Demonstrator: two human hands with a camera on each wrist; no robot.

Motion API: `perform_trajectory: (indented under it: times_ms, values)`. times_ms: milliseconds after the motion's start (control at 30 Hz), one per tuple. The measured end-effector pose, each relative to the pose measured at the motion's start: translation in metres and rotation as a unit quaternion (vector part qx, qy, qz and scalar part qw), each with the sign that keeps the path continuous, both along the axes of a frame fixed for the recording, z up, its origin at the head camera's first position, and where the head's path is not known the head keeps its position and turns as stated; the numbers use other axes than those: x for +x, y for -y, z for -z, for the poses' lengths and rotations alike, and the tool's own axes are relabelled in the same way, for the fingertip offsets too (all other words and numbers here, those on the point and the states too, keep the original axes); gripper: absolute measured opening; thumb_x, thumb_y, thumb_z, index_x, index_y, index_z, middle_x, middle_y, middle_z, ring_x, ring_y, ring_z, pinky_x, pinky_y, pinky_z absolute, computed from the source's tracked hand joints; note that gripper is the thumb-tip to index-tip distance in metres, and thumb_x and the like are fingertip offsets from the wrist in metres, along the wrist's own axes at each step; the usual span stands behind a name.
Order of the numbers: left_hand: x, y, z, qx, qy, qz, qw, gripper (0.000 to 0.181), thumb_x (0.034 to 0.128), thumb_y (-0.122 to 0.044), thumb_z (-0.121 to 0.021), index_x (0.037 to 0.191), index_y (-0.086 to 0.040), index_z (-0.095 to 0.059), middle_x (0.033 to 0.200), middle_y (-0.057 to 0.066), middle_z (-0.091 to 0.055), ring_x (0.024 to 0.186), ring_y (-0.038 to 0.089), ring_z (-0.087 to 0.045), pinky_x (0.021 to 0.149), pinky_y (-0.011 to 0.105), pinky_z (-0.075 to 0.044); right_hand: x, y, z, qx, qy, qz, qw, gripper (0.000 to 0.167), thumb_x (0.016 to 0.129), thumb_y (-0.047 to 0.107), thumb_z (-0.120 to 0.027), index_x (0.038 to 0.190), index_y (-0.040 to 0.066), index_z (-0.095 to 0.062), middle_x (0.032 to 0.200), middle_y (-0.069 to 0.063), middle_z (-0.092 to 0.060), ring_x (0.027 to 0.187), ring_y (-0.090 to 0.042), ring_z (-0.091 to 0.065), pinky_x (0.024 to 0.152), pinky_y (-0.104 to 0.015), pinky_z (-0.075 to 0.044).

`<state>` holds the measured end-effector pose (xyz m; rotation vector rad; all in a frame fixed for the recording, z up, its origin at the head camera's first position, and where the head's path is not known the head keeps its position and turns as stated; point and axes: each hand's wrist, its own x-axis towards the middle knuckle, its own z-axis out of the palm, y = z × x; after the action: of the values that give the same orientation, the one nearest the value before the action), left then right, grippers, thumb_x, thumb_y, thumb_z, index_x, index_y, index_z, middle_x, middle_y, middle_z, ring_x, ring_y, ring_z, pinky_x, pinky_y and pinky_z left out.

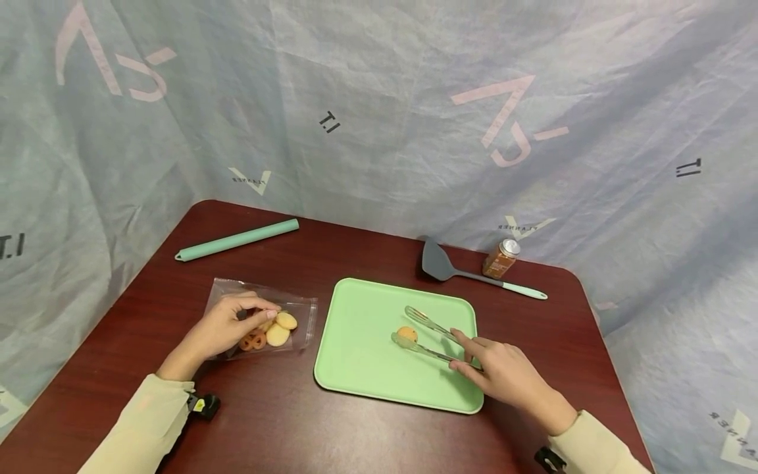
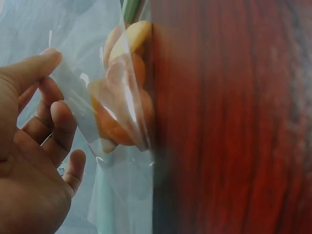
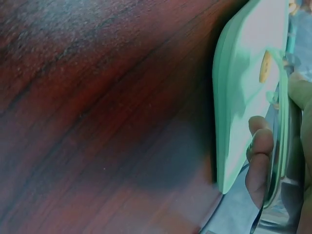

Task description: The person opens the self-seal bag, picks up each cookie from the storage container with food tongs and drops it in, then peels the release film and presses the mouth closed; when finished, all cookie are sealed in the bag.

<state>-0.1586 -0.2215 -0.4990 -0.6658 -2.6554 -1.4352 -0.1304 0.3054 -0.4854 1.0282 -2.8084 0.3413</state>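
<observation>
With thumb and fingertips, my left hand (image 1: 227, 324) pinches the film of a clear plastic bag (image 2: 73, 90). Inside the bag are pale round cookies (image 1: 278, 334) and brown pretzel-shaped pieces (image 1: 253, 340); the hand hides part of them in the head view. My right hand (image 1: 503, 370) grips metal tongs with pale green tips (image 1: 422, 349) over a light green tray (image 1: 355, 322). The tongs' arms are spread, and one small round golden cookie (image 1: 406, 333) lies on the tray between their tips, next to the nearer one.
Behind the bag lies a green rolled tube (image 1: 237, 240). A grey spatula (image 1: 439, 262) with a mint handle end lies beyond the tray, close to a brown can (image 1: 501, 258). Grey printed cloth (image 1: 379, 131) hangs behind the dark red wooden table (image 1: 278, 408).
</observation>
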Motion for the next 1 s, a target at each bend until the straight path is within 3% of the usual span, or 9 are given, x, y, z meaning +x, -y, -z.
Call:
perform_trajectory:
  times_ms: [133, 300, 700, 1000]
  values:
    - [0.000, -0.001, 0.001, -0.001, -0.010, 0.007, 0.9999, 0.013, 0.0971, -0.014, -0.072, 0.107, -0.015, -0.080, 0.102, -0.007, -0.072, 0.095, 0.011, -0.062, 0.078, 0.029, -0.050, -0.001, -0.004, 0.000, -0.009, 0.017, 0.006, 0.9998, 0.058, 0.093, 0.044, -0.074, 0.141, 0.013, -0.062, 0.080, 0.025, -0.049, 0.058, 0.007, -0.041, 0.050, -0.023, -0.038]
    - [0.000, 0.000, 0.001, -0.003, -0.007, -0.001, 1.0000, 0.012, 0.0966, -0.014, -0.072, 0.106, -0.014, -0.080, 0.101, -0.006, -0.072, 0.094, 0.012, -0.062, 0.078, 0.028, -0.050, 0.000, -0.008, -0.002, -0.007, 0.031, -0.014, 0.9994, 0.057, 0.093, 0.046, -0.074, 0.140, 0.014, -0.063, 0.079, 0.028, -0.047, 0.056, 0.007, -0.038, 0.050, -0.022, -0.036]
    - [0.000, 0.001, 0.003, -0.011, 0.012, -0.008, 0.9998, 0.014, 0.0985, -0.020, -0.071, 0.108, -0.014, -0.080, 0.100, -0.009, -0.071, 0.092, 0.012, -0.063, 0.075, 0.030, -0.050, -0.003, -0.014, 0.001, -0.019, -0.015, -0.010, 0.9997, 0.049, 0.091, 0.035, -0.079, 0.133, 0.012, -0.068, 0.075, 0.021, -0.054, 0.064, 0.005, -0.052, 0.051, -0.027, -0.044]
    - [0.001, 0.000, 0.000, 0.012, -0.002, 0.005, 0.9999, 0.013, 0.0977, -0.014, -0.071, 0.107, -0.014, -0.079, 0.098, -0.005, -0.072, 0.090, 0.012, -0.063, 0.075, 0.028, -0.049, -0.002, -0.016, 0.000, -0.009, 0.009, 0.000, 0.9999, 0.049, 0.094, 0.040, -0.075, 0.134, 0.013, -0.068, 0.074, 0.026, -0.049, 0.063, 0.006, -0.048, 0.051, -0.025, -0.042]
